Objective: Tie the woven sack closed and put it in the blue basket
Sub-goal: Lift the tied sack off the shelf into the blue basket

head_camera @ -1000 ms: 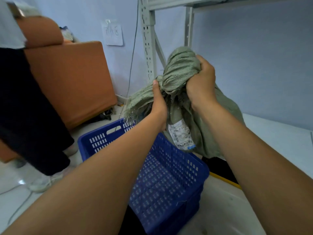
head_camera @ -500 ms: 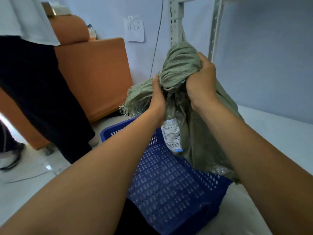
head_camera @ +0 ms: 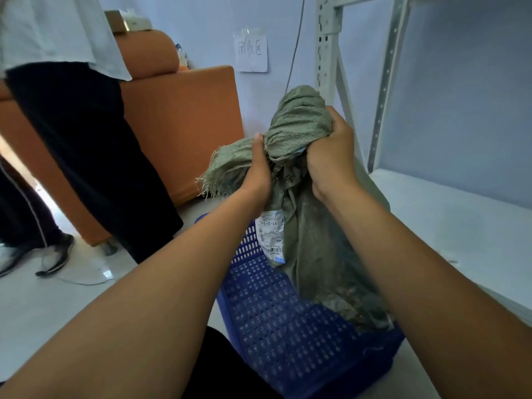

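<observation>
Coarse matt woven sack (head_camera: 313, 249), frayed edge left of centre, glossy paper label (head_camera: 270, 237) stuck on. Perforated blue plastic basket (head_camera: 288, 326), slight sheen. Painted metal rack (head_camera: 328, 53) upper right. Matt orange upholstery (head_camera: 184, 125) left.

Single head-worn view, looking forward-down, close over hands (head_camera: 293, 165).

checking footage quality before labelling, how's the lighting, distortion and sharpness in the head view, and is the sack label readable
Head view: the wide-angle lens bows and tilts the shelf upright. Head view: dim bluish light, soft shadows, one small glare spot on the floor. Head view: the woven sack is fairly sharp; its label reads T1-2-102 in large print, the finer print is blurred.
</observation>
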The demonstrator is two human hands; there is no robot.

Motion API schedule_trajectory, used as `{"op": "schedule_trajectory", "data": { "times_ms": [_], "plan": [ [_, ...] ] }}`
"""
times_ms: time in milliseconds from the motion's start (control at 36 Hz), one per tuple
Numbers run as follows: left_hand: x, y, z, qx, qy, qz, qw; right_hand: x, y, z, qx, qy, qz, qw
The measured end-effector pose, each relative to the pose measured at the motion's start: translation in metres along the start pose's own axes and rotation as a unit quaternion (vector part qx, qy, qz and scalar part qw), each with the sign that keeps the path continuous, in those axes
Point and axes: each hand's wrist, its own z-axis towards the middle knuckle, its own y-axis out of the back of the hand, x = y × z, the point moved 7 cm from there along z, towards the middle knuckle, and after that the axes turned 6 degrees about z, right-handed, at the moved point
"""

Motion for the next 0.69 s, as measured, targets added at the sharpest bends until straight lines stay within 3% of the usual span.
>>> {"op": "schedule_trajectory", "data": {
  "times_ms": [222, 500, 694],
  "plan": [
    [0.002, 0.020, 0.001, 0.015, 0.005, 0.017, 1.000, -0.013, -0.017, -0.006, 0.011, -0.014, 0.012, 1.000],
    [0.031, 0.047, -0.004, 0.010, 0.069, 0.059, 0.996, -0.052, -0.030, -0.022, 0.016, -0.081, 0.018, 0.996],
    [0.083, 0.066, -0.010, 0.047, 0.203, 0.149, 0.967, -0.104, -0.021, -0.033, 0.001, -0.165, -0.003, 0.986]
  ]
}}
